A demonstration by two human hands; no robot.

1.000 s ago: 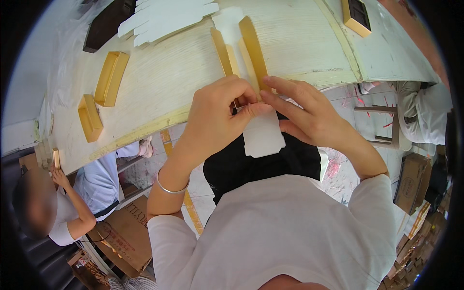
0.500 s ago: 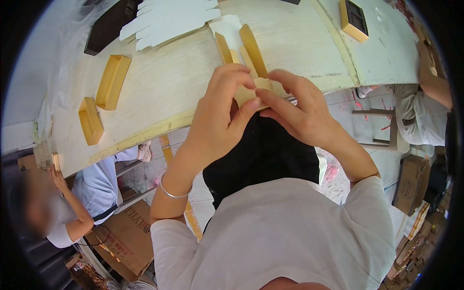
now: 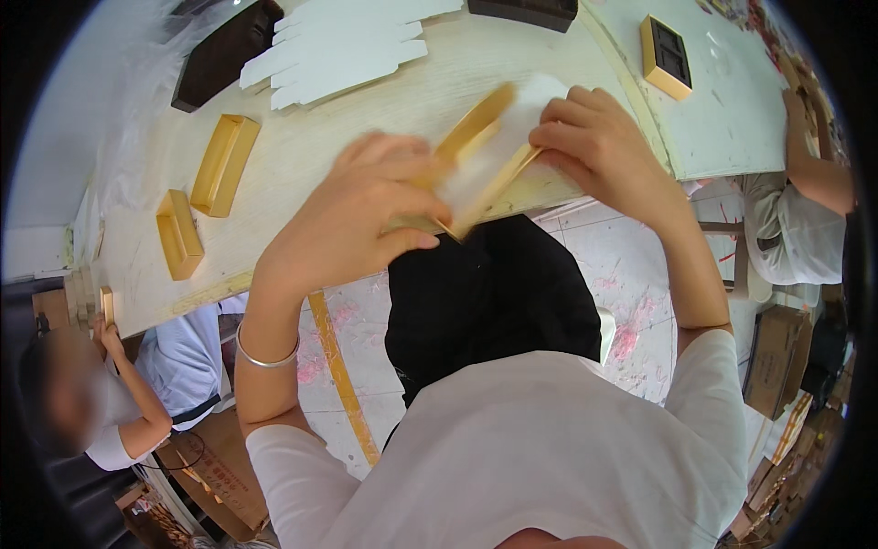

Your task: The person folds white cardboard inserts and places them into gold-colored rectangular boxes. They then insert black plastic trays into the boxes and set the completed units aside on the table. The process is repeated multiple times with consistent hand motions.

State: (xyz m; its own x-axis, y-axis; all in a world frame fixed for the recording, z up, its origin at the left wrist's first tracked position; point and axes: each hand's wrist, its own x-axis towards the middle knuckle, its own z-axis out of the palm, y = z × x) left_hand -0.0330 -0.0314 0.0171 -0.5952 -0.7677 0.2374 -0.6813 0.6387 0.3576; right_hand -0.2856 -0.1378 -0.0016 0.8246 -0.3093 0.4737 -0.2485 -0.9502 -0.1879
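Between my hands, over the table's near edge, is a partly folded gold cardboard box [image 3: 494,194] with a white inside, tilted and with its gold side walls raised. My left hand [image 3: 375,197] is at its near left end, smeared by motion, with the thumb below the near corner. Pinched in my right hand [image 3: 594,146] is the right side wall. Left of them, two gold open boxes stand on the table: a longer box [image 3: 225,165] and a shorter box [image 3: 178,235].
A stack of flat white card blanks [image 3: 343,46] lies at the back, between a dark block [image 3: 227,55] and another dark block [image 3: 526,11]. A gold box with a black insert [image 3: 666,57] is at the far right. Co-workers sit at both sides; the left person's hand [image 3: 110,339] holds a small gold piece.
My hands have moved apart, the left toward the left and the right up to the side wall. The box has turned clockwise and its far end now points to the right.
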